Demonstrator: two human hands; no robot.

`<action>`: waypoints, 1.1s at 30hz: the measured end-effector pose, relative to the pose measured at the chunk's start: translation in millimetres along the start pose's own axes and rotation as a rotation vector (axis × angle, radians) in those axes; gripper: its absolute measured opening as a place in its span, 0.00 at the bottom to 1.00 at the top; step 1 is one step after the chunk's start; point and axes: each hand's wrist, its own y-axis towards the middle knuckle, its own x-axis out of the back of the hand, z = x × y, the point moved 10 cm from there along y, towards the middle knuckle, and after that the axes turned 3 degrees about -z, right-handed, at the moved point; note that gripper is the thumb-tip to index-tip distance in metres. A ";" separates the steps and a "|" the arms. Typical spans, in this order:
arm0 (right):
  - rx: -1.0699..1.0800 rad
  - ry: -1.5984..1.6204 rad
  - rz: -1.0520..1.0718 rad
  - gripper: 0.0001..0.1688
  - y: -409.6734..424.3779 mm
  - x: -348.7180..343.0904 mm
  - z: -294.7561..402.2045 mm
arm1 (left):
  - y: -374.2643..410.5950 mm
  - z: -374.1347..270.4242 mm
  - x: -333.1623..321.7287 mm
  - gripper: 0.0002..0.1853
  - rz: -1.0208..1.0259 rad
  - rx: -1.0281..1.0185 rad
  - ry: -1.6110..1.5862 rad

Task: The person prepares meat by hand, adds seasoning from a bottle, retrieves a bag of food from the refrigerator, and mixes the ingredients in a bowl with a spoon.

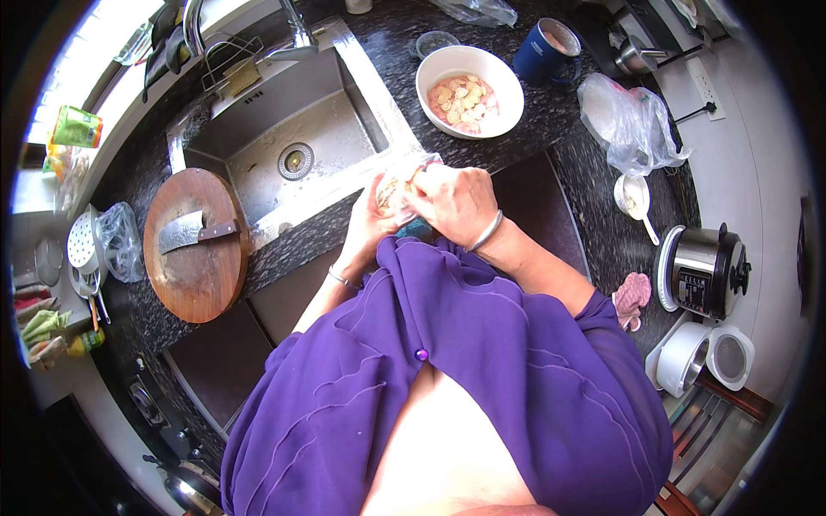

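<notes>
My left hand holds a small clear plastic bag from the side, close in front of my body. Pale, yellowish pieces show through the plastic, too small to name. The fingers of my right hand are closed on the bag's upper part, with the knuckles turned up. Beyond my right hand stands a white bowl on the dark speckled counter. Round pale slices lie in it on top of pinkish meat. The stainless steel sink is ahead of my left hand.
A cleaver lies on a round wooden chopping board left of the sink. At the right are a blue mug, a plastic bag, a small white ladle, a pink cloth and an electric pressure cooker.
</notes>
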 end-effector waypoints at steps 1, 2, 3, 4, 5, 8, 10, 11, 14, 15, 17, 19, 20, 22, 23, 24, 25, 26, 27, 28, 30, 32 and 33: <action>0.000 -0.028 -0.009 0.11 0.6 -1.2 -3.1 | 0.1 0.5 0.9 0.46 -0.001 -0.008 -0.008; 0.001 -0.056 -0.018 0.11 0.1 -5.0 -7.5 | 0.5 3.1 2.5 0.46 -0.002 -0.015 -0.017; -0.001 -0.083 -0.028 0.11 -0.8 -7.7 -10.7 | 1.1 5.8 3.8 0.46 -0.002 -0.022 -0.024; 0.014 -0.072 -0.064 0.11 -0.2 -7.0 -8.9 | 2.4 10.0 5.7 0.46 -0.010 -0.020 -0.034; 0.009 -0.076 -0.042 0.11 0.6 -7.2 -9.3 | 4.1 14.5 7.4 0.46 -0.017 -0.019 -0.044; -0.023 -0.048 0.011 0.11 2.0 -9.0 -14.1 | 6.3 16.5 7.6 0.45 -0.043 0.012 -0.013; -0.059 0.017 0.028 0.11 2.5 -10.8 -22.0 | 7.6 9.8 1.6 0.45 -0.044 0.024 0.008; -0.062 0.050 -0.010 0.11 2.9 -8.2 -24.9 | 8.3 4.2 -3.9 0.46 -0.036 0.023 0.009; -0.032 0.048 -0.065 0.10 4.3 -2.8 -28.1 | 14.9 10.1 -6.8 0.46 -0.003 0.001 -0.048; 0.001 -0.020 -0.041 0.09 5.5 -3.1 -27.2 | 17.6 10.4 -8.7 0.47 0.009 -0.009 -0.078; 0.034 -0.115 -0.025 0.08 7.7 -3.3 -31.3 | 21.6 12.7 -10.5 0.47 0.005 0.021 -0.093; 0.039 -0.170 -0.039 0.07 9.5 -2.5 -40.9 | 23.9 8.1 -15.7 0.46 0.003 0.026 -0.118; 0.073 -0.196 -0.031 0.07 10.9 1.5 -40.3 | 25.1 3.4 -19.3 0.45 0.003 0.015 -0.133; 0.017 -0.035 -0.107 0.07 15.5 16.0 -50.6 | 27.9 -2.2 -21.5 0.44 -0.007 0.028 -0.023; -0.031 0.087 -0.150 0.07 18.2 24.3 -59.2 | 33.7 -4.0 -22.0 0.44 -0.010 0.055 0.101; -0.111 0.294 -0.102 0.08 21.6 25.0 -70.9 | 35.0 -5.2 -21.2 0.43 -0.007 0.087 0.228; -0.214 0.491 0.000 0.08 24.2 19.4 -87.8 | 34.8 -9.2 -21.8 0.43 -0.033 0.079 0.171; -0.327 0.679 -0.019 0.09 23.9 15.8 -105.9 | 34.3 -12.7 -21.7 0.43 -0.060 0.070 0.113; -0.446 0.856 -0.042 0.10 22.5 13.3 -125.7 | 35.8 -14.4 -23.9 0.42 -0.076 0.059 0.050; -0.549 0.815 -0.014 0.10 23.1 11.4 -149.1 | 36.4 -13.5 -23.0 0.42 -0.067 0.045 -0.023; -0.552 0.650 0.011 0.10 34.6 11.9 -191.5 | 36.9 -10.1 -18.1 0.42 -0.097 0.044 -0.036; -0.505 0.488 0.154 0.10 42.0 -11.7 -227.7 | 34.3 -7.9 -12.3 0.44 -0.154 0.054 -0.015; -0.466 0.387 0.235 0.10 46.8 -22.3 -232.9 | 33.2 -5.5 -9.9 0.44 -0.164 0.069 -0.025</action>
